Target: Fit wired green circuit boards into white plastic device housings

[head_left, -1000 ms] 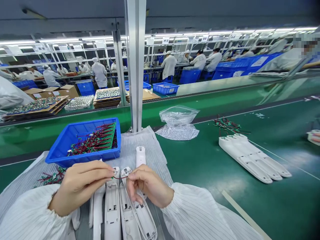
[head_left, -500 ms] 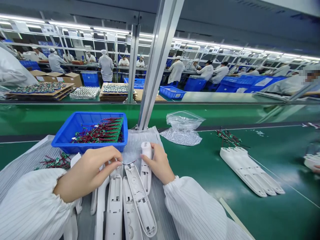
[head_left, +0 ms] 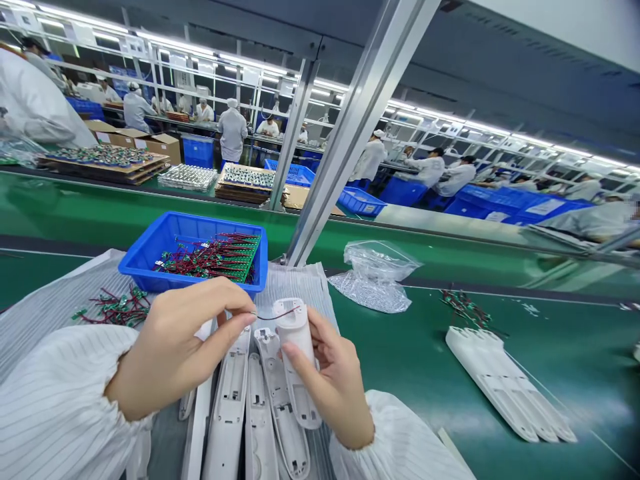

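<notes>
My left hand [head_left: 183, 343] is closed, thumb and fingertips pinching one end of a thin dark red wire [head_left: 273, 317]. The wire's other end reaches across the top of a white plastic housing [head_left: 296, 343]. Any small part at the pinched end is hidden by my fingertips. My right hand [head_left: 337, 377] grips that housing by its sides, its end with small openings facing me. Below my hands, several long white housing shells [head_left: 233, 400] lie side by side, their hollow insides showing.
A blue bin [head_left: 145, 247] holds green circuit boards with red wires. Loose wired boards [head_left: 117, 307] lie left of it. To the right are a clear plastic bag [head_left: 375, 287] and white shells [head_left: 505, 387]. A metal post [head_left: 345, 153] rises ahead; co-workers sit beyond.
My right hand has raised the housing and tipped its end toward me. The wire in my left hand now extends over that end. The whole view has tilted.
</notes>
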Tool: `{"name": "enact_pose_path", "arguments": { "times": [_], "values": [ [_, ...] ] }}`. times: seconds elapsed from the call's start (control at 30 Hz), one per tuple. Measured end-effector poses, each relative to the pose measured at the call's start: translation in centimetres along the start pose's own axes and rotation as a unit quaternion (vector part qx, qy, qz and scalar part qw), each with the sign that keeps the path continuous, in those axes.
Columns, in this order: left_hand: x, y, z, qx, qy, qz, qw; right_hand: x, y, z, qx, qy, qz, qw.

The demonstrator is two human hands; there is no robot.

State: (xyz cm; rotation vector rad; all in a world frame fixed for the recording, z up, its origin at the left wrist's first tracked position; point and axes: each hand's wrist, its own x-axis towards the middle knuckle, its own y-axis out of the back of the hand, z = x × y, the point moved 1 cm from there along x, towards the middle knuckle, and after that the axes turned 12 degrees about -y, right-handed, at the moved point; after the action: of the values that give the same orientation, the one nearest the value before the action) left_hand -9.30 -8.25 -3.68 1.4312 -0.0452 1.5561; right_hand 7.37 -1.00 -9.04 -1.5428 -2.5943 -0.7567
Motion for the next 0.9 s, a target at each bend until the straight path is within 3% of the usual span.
{"name": "enact_pose_path", "arguments": {
  "times": [0.23, 0.57, 0.9],
  "values": [
    [0.14, 0.2, 0.29, 0.035, -0.008, 0.026, 0.999, -0.36, -0.49, 0.17, -0.026, 0.0, 0.048, 0.999],
    [-0.39, -0.17, 0.93, 0.04, -0.027, -0.015, 0.999, -0.75, -0.64, -0.05, -0.044, -0.019, 0.069, 0.996],
    [0.09, 0.09, 0.6, -0.014, 0.041, -0.021, 0.999, -0.9, -0.68, -0.33, -0.18, 0.091, 0.112, 0.973]
  ]
}}
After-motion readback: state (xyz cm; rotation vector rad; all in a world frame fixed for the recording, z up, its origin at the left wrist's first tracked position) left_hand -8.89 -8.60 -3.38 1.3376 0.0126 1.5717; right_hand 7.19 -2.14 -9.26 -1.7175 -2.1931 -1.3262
